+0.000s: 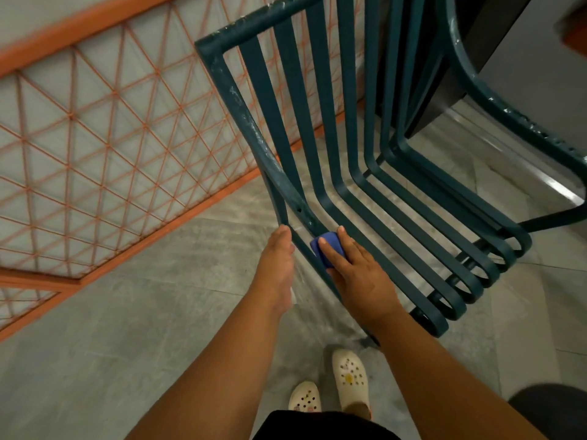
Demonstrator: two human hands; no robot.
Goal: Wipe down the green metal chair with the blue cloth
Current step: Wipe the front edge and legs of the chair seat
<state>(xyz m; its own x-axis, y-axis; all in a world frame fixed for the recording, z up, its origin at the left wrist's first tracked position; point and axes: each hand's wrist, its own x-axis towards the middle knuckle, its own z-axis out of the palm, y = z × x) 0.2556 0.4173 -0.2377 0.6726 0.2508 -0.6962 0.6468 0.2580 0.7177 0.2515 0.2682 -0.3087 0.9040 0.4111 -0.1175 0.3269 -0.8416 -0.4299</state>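
The green metal chair (346, 160) fills the middle and right of the view, with long flat slats that curve from backrest into seat and a chipped, dusty frame tube on its left side. My right hand (359, 274) presses a folded blue cloth (328, 249) onto the left frame tube where backrest meets seat. My left hand (276, 265) lies just left of that tube, fingers straight and together, its fingertips at the frame's outer edge. Whether it grips the tube cannot be made out.
An orange metal grille (104, 128) over a pale panel runs along the left, close to the chair's back. A dark table edge (451, 90) rises at the upper right behind the chair. My feet in white clogs (349, 379) stand on grey floor tiles.
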